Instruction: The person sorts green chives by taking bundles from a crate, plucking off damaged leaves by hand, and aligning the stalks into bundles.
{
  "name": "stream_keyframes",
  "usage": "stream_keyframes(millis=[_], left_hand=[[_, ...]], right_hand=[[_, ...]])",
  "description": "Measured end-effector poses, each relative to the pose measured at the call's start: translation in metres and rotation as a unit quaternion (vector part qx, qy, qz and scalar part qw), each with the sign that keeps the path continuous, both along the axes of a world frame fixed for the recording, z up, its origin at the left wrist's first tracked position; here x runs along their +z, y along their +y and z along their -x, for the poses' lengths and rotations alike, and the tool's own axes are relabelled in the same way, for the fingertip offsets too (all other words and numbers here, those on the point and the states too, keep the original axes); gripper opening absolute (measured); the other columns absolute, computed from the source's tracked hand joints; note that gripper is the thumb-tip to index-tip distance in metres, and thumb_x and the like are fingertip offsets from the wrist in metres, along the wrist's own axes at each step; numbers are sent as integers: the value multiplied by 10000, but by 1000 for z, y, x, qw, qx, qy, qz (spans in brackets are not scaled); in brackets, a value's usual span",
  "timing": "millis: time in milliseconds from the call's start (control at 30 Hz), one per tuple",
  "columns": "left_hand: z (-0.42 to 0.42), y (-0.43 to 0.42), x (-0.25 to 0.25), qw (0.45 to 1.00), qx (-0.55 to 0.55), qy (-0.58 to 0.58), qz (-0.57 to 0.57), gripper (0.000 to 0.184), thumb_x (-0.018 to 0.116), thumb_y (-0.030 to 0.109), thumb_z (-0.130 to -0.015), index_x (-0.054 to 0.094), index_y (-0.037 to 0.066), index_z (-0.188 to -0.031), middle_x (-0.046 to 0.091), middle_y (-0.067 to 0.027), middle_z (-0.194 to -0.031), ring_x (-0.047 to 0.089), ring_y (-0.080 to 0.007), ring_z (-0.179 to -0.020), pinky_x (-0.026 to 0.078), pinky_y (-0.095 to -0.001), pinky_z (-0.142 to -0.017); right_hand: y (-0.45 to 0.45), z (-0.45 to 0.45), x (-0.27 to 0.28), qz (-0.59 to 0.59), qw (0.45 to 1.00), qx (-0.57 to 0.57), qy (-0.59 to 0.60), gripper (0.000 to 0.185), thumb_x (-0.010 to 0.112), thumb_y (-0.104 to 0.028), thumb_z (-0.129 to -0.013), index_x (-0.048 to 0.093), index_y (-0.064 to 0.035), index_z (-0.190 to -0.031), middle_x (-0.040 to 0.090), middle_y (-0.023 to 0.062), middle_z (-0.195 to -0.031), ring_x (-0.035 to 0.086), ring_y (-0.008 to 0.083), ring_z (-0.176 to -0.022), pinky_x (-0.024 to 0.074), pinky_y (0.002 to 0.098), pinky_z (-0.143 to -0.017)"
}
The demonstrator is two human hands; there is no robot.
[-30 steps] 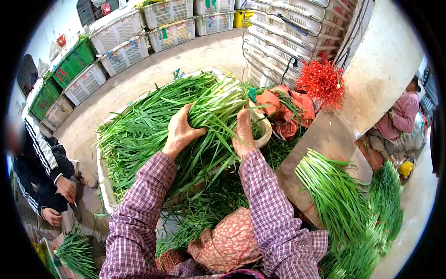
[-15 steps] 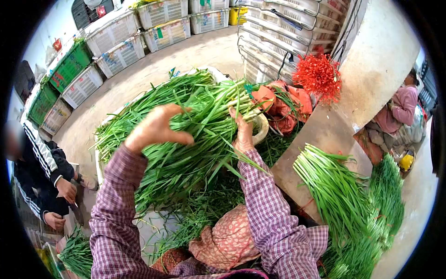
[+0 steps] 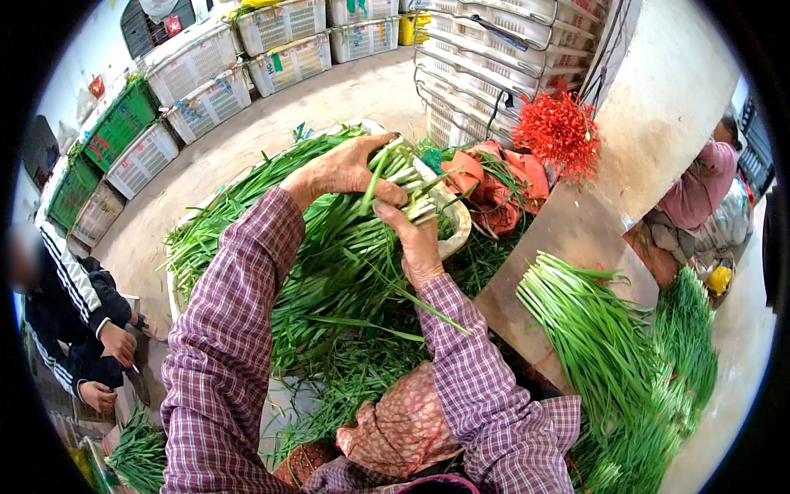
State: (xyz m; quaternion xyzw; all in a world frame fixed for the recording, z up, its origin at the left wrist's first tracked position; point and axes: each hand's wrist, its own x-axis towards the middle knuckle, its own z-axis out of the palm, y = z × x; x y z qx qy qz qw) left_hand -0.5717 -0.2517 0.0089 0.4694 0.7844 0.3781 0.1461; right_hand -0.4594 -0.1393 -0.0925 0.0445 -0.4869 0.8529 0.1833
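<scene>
My left hand (image 3: 346, 171) is curled over the pale stalk ends of a bunch of garlic chives (image 3: 405, 177), fingers on the far side and thumb on the near side. From below, my right hand (image 3: 418, 247) closes on the same bunch; some of its fingers are hidden under the stalks. The long green leaves trail leftward over a heap of loose garlic chives (image 3: 222, 218) in a large white basket (image 3: 457, 235). A trimmed-looking bundle of garlic chives (image 3: 576, 317) lies on a board (image 3: 514, 284) at my right.
Red ties (image 3: 559, 136) hang beside the pillar, above an orange-red cloth or bag (image 3: 494, 193). Stacked white crates (image 3: 485, 74) stand behind, with more crates (image 3: 202, 99) along the wall. A seated person (image 3: 78, 321) is at the left, another person (image 3: 709, 185) at the right.
My left hand has moved right and closed over the stalk ends, where before it was open above the leaves. The right hand has shifted slightly down and left, still gripping.
</scene>
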Motion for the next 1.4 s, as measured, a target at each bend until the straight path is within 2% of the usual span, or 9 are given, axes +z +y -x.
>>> stream_keyframes(millis=[367, 533, 633, 800, 900, 1033, 1133, 1300, 1400], left_hand=[[1, -14, -12, 987, 112, -74, -85, 537, 774, 232, -674, 596, 20, -1135, 658, -37, -925, 609, -125, -837, 489, -298, -803], [-6, -20, -17, 998, -3, -57, -18, 872, 875, 378, -599, 494, -14, -1279, 618, -147, -1150, 592, -276, -1046, 454, -370, -963], [-15, -8, -29, 992, 29, 109, -48, 989, 885, 409, -567, 439, -27, -1335, 612, -126, -1188, 600, -267, -1039, 444, -384, -979], [-16, -22, -17, 989, 73, -68, -110, 555, 781, 118, -634, 579, 18, -1142, 662, -29, -949, 607, -113, -852, 494, -281, -829], [-20, -27, -4, 986, 114, -30, -118, 543, 744, 91, -636, 582, 24, -1150, 658, -27, -931, 602, -126, -830, 506, -290, -821], [-3, -39, 16, 955, 266, -36, -126, 490, 693, 37, -672, 571, 40, -1147, 637, -83, -1024, 631, -177, -901, 573, -336, -804], [8, -92, 49, 931, 267, 11, -247, 433, 701, 58, -689, 579, 25, -1103, 645, -94, -915, 654, -174, -761, 588, -309, -733], [25, -132, 73, 880, 330, 325, -108, 491, 716, 193, -712, 588, 53, -1165, 695, -120, -932, 671, -228, -754, 531, -363, -690], [-2, -122, 67, 825, 350, 443, -28, 471, 730, 259, -720, 581, 92, -1135, 675, -142, -862, 664, -283, -763, 504, -395, -676]], right_hand=[[-1, 0, -14, 135, 984, -101, -52, 468, 696, -75, -843, 472, 12, -1245, 591, 133, -1166, 601, 199, -1027, 485, 304, -948], [-4, -1, -13, 142, 985, -93, -37, 505, 717, -74, -817, 468, 10, -1248, 584, 115, -1151, 576, 182, -1054, 465, 323, -956], [-8, 3, -17, 161, 978, -124, -49, 442, 717, -65, -812, 511, 29, -1192, 583, 109, -1141, 571, 180, -1038, 466, 334, -938], [-4, 3, -14, 162, 980, -114, -30, 507, 753, -43, -779, 482, 52, -1197, 580, 109, -1134, 584, 188, -1035, 482, 313, -958], [-4, 12, -17, 161, 977, -133, -34, 492, 750, -24, -778, 484, 56, -1184, 573, 127, -1153, 583, 198, -1061, 489, 323, -963], [6, -6, -4, 92, 969, -194, -126, 419, 654, -265, -861, 590, 23, -1158, 608, 103, -1171, 583, 204, -1067, 454, 370, -949], [39, -19, -13, 179, 964, -177, -85, 476, 659, -324, -829, 581, -17, -1184, 561, 138, -1212, 506, 250, -1154, 352, 410, -1043], [67, -68, 56, 77, 947, -302, -79, 595, 641, -377, -818, 509, -16, -1272, 493, 149, -1307, 455, 255, -1223, 339, 459, -1051], [112, -78, 79, 127, 971, -201, -5, 604, 593, -379, -851, 466, -15, -1317, 479, 148, -1326, 448, 247, -1236, 359, 436, -1044]])
